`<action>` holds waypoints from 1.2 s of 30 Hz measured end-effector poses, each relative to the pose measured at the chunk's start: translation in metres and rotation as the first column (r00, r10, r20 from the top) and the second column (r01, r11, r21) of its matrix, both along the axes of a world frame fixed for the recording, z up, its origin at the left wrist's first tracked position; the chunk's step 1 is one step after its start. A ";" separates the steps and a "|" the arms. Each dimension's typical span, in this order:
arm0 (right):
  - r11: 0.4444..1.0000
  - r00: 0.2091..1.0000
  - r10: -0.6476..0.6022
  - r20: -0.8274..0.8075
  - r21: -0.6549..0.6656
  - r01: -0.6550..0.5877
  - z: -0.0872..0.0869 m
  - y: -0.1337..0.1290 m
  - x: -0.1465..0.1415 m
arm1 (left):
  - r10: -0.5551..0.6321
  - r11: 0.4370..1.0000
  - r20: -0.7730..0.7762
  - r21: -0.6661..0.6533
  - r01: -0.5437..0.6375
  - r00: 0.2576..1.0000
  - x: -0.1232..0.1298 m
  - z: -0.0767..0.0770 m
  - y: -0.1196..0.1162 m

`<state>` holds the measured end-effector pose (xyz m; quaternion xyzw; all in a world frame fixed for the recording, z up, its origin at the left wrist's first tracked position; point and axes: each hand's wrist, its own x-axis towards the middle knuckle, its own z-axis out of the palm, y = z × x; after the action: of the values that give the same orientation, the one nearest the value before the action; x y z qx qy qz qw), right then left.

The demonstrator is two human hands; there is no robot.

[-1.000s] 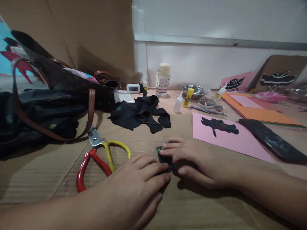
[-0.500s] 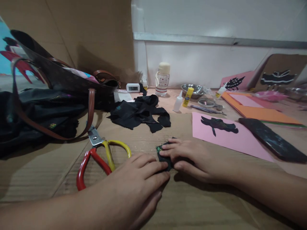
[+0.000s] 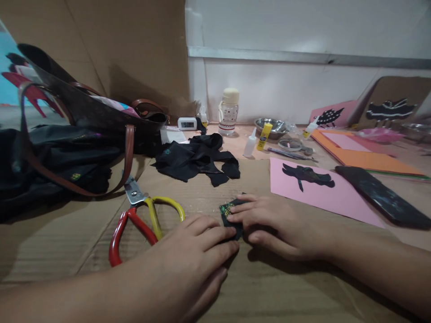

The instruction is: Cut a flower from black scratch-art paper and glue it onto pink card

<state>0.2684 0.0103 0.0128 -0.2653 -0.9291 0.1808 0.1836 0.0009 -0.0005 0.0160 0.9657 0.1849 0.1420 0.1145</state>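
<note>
A small black cloth piece [image 3: 227, 214] with a green and yellow glitter pattern lies flat on the cardboard [image 3: 188, 199]. My left hand [image 3: 198, 255] rests on its lower left edge, with the fingertips pressing it down and the fingers spread slightly. From the right, my right hand [image 3: 272, 222] lies over the cloth's right side, its fingers stretched out and the thumb apart. Scissors [image 3: 134, 195] with red and yellow handles lie just left of my left hand. Behind the hands is a heap of black cloth scraps [image 3: 178, 161].
Pink paper [image 3: 286, 190] with a black cutout and a dark phone-like slab [image 3: 384, 195] lie at right. Farther back stand a glue stick [image 3: 264, 137], a white glue bottle [image 3: 249, 144], a steel bowl [image 3: 274, 129] and a drinking bottle [image 3: 229, 112]. A bag [image 3: 87, 112] fills the left.
My right hand has shifted slightly to the right on the cloth, uncovering more of the glitter pattern. My left hand has barely moved.
</note>
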 end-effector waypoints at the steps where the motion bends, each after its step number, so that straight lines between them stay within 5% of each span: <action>1: 1.000 1.000 -0.011 0.007 -0.004 0.011 0.000 0.000 -0.001 | 0.000 1.000 0.005 -0.001 0.000 1.000 0.000 0.000 0.000; 10: 0.978 0.974 -0.190 0.122 -0.057 0.198 0.002 0.004 -0.010 | 0.006 1.000 0.034 0.006 -0.006 0.999 -0.001 -0.005 -0.001; 19: 1.000 0.998 0.017 0.057 0.000 -0.017 0.005 0.000 -0.005 | 0.003 1.000 0.031 -0.002 -0.003 1.000 -0.001 -0.006 0.001; 26: 0.982 0.965 -0.162 0.207 -0.057 0.177 0.009 0.003 -0.015 | -0.004 1.000 0.019 0.020 0.003 1.000 -0.001 -0.005 -0.001; 36: 0.904 0.900 -0.426 -0.091 -0.003 0.428 -0.018 0.005 -0.003 | 0.000 1.000 0.034 0.022 0.000 0.999 -0.001 -0.008 0.001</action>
<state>0.2659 0.0154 -0.0055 -0.4524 -0.8408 0.1398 0.2624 0.0000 0.0001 0.0084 0.9644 0.1813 0.1604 0.1068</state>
